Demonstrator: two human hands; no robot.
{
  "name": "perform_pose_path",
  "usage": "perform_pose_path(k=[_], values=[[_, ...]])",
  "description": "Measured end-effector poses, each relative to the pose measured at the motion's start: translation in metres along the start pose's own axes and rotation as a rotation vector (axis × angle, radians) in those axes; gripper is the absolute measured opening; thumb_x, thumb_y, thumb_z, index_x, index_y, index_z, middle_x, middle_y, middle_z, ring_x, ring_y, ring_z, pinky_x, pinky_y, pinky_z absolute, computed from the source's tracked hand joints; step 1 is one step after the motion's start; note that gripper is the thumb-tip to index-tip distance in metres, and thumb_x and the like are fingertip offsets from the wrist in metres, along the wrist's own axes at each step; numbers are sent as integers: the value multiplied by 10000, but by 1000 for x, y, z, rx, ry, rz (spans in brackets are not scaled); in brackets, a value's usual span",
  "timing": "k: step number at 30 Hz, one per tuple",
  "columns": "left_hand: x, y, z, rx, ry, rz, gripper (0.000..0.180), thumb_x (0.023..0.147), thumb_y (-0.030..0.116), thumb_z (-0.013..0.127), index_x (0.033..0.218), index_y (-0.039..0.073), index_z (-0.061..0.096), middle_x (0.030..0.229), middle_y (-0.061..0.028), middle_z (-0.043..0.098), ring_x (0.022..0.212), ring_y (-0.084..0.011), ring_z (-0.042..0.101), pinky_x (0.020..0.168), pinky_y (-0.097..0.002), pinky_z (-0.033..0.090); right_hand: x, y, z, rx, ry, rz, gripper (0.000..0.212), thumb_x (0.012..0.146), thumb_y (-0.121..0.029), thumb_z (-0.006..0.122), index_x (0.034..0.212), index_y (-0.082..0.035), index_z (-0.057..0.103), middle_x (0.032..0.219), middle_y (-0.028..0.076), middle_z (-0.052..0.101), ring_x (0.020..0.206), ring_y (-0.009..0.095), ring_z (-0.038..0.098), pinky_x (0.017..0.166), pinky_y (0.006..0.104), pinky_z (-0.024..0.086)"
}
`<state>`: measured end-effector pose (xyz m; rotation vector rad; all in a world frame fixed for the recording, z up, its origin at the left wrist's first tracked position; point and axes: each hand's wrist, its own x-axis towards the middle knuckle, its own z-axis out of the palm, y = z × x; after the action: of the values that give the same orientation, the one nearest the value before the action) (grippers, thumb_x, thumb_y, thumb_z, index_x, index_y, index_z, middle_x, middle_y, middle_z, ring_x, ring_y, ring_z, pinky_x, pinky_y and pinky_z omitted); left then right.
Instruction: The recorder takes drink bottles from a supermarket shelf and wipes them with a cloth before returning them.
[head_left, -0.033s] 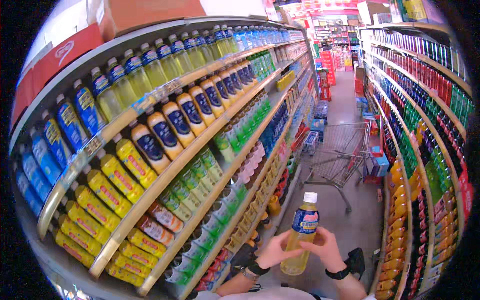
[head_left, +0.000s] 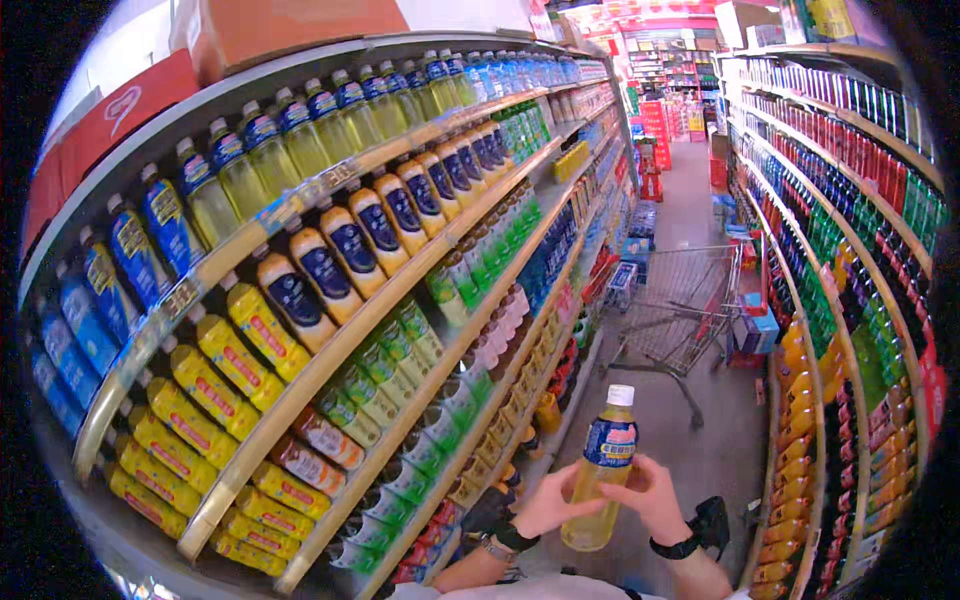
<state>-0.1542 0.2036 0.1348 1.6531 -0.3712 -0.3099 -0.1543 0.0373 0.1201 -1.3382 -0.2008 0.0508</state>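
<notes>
Upright in front of me is a drink bottle (head_left: 609, 445) with a white cap, a dark blue label and pale yellow liquid. My left hand (head_left: 545, 502) grips its left side. From the right, my right hand (head_left: 652, 498) closes on it too, its fingers across the lower part of the bottle. Both wrists wear dark bands, and a watch sits on the left one. Similar yellow bottles (head_left: 272, 150) with blue labels line the top of the left shelving.
Drink shelving (head_left: 470, 230) runs along my left, stacked with bottles in rows. Another bottle shelf (head_left: 840, 260) lines the right. A metal shopping cart (head_left: 675, 300) stands ahead in the aisle, with boxes (head_left: 752, 330) beside it. Red displays (head_left: 655, 135) are farther back.
</notes>
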Motion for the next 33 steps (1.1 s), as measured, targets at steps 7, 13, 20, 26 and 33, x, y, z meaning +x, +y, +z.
perform_pose_path(k=[7,13,20,26,33], values=[[81,0,-19,52,65,-25,464,680,159,674,1073,14,475,963,-44,555,890,-111,511,799,-279,408,95,27,-40,20,-125,78,368,641,-131,706,931,9,528,848,51,577,741,103,543,669,246,449],[155,-19,-26,20,300,30,414,691,150,662,1044,7,499,960,-33,556,863,-105,513,786,-271,411,194,17,-67,176,-358,148,326,680,-54,660,960,8,503,906,54,568,789,98,537,679,224,438],[242,-5,-32,22,474,-59,412,688,139,663,1044,12,500,974,-35,549,861,-111,515,772,-276,423,294,12,-110,85,-485,114,427,638,-241,711,946,-4,534,858,47,579,786,100,525,715,245,425],[295,-11,-41,-86,552,-57,455,686,147,665,1076,10,476,979,-49,551,859,-120,523,784,-278,421,357,35,-125,134,-535,106,423,636,-233,713,945,-11,528,842,42,574,791,98,520,718,244,424],[331,-15,-89,113,557,-50,441,723,123,630,1104,0,446,1006,-41,527,881,-104,501,778,-259,411,418,28,-106,131,-604,195,434,625,-218,723,945,-11,517,832,47,570,771,96,518,714,231,420]])
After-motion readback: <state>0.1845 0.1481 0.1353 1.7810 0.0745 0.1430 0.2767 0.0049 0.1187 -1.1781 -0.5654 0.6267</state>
